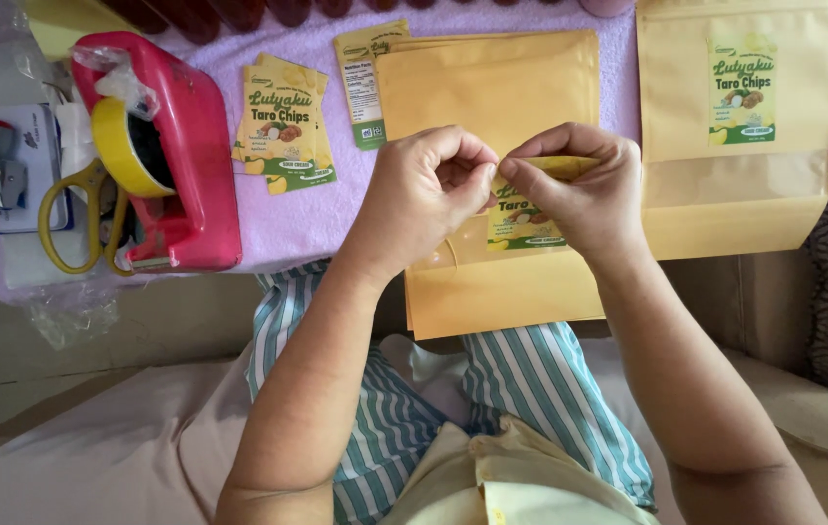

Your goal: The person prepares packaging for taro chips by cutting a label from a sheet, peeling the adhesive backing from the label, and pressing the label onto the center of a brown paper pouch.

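My left hand (431, 190) and my right hand (584, 190) meet over a stack of tan paper pouches (492, 97), which hangs over the table's near edge. Both pinch the top edge of a yellow-and-green sticker label (523, 226) between fingertips. The label hangs just above the top pouch, its lower part showing between my hands. Whether its backing is coming off is hidden by my fingers.
A small pile of the same labels (283, 122) lies on the lilac cloth (288, 219). Left of it a red tape dispenser (186, 146) holds yellow tape, with yellow-handled scissors (69, 219) beside it. A labelled pouch (740, 126) lies at right.
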